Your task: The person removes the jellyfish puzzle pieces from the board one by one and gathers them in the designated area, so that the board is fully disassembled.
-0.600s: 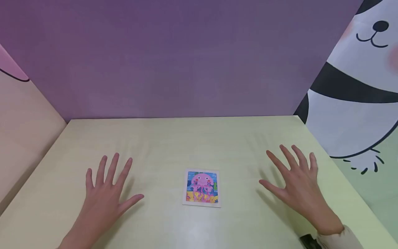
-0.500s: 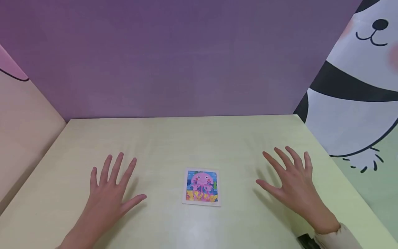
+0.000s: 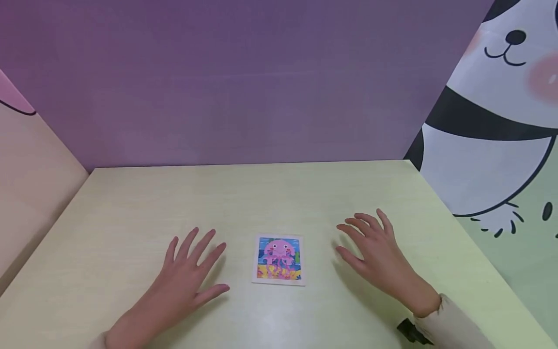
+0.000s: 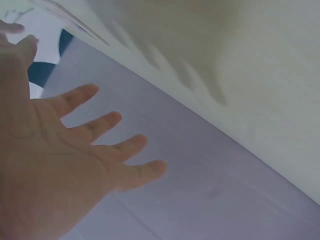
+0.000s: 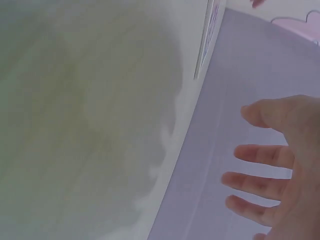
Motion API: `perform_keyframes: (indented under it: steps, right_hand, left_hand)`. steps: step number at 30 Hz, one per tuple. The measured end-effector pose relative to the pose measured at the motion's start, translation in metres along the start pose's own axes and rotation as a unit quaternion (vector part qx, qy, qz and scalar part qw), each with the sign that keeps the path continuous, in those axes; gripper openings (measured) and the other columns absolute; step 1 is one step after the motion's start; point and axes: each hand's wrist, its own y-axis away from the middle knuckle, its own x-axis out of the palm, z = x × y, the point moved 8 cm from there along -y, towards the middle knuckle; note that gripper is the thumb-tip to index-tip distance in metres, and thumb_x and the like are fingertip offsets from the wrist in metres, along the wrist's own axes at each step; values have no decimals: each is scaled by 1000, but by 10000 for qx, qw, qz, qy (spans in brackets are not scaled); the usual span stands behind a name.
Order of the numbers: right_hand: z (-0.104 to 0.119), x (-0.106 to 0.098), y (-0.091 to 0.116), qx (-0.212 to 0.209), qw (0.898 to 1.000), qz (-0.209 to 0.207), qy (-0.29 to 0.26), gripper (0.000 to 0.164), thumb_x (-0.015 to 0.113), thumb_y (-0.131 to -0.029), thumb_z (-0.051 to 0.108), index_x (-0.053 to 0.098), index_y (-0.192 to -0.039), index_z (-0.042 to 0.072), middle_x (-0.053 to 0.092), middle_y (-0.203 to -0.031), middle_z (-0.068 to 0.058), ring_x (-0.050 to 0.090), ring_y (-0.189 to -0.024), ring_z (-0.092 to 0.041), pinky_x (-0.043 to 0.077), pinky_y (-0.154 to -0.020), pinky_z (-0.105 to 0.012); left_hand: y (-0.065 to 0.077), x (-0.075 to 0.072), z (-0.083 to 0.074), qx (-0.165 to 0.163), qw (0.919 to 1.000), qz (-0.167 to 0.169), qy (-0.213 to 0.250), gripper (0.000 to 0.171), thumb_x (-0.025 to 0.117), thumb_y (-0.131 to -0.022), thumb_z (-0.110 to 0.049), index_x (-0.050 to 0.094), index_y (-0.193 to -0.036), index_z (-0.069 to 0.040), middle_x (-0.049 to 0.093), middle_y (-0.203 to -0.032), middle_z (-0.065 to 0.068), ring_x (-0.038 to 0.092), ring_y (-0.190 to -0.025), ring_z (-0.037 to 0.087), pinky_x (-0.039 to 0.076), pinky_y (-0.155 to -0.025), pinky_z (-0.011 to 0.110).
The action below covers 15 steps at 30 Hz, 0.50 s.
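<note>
A small square jigsaw puzzle (image 3: 279, 259) with a pink jellyfish picture and a white border lies flat on the pale table (image 3: 279, 203), near its middle. To its left, my left hand (image 3: 185, 278) hovers above the tabletop, palm down, fingers spread and holding nothing. My right hand (image 3: 375, 257) hovers to the puzzle's right, fingers slightly bent and apart, with nothing in it. Neither hand touches the puzzle. Both wrist views show the puzzle nearly edge-on: a thin strip of the puzzle (image 4: 75, 20) in the left one, and of the puzzle (image 5: 206, 40) in the right.
A purple wall (image 3: 261, 82) rises behind the table's far edge. On the right stands a wall with a cartoon panda (image 3: 484, 169), and a pale wall (image 3: 35, 184) borders the left. A black object (image 3: 411, 332) sits by the right sleeve (image 3: 453, 322).
Both hands have moved inward toward the puzzle, the left one to the right and the right one to the left. The right fingers have bent a little more. The puzzle still lies on the table.
</note>
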Motion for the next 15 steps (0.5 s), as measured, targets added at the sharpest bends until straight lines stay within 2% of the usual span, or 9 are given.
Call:
perform_keyframes:
  steps: [6,10,15]
  right_hand:
    - [19,17,-14,-102,9980,453,-430,27,77,-85,20,71,-108,7,68,-105,-7,58,-106,-30,30,-104,-59]
    - [30,31,-25,-147,9934,904,-693,28,74,-89,20,70,-113,6,68,-112,-7,60,-109,-27,42,-98,-51]
    - [39,46,-40,-122,9846,1378,-1073,28,72,-92,19,69,-117,5,67,-117,-7,62,-112,-25,50,-95,-43]
  left_hand:
    - [-13,13,-24,456,9975,511,174,75,62,-88,-64,52,-144,-16,33,-159,11,23,-147,39,27,-109,66]
    - [-22,22,-39,688,9923,921,454,76,58,-91,-63,49,-147,-13,32,-160,10,24,-148,35,29,-110,62]
    - [-37,29,-52,836,9856,1237,797,74,60,-92,-59,48,-147,-10,34,-159,11,29,-147,34,31,-110,59]
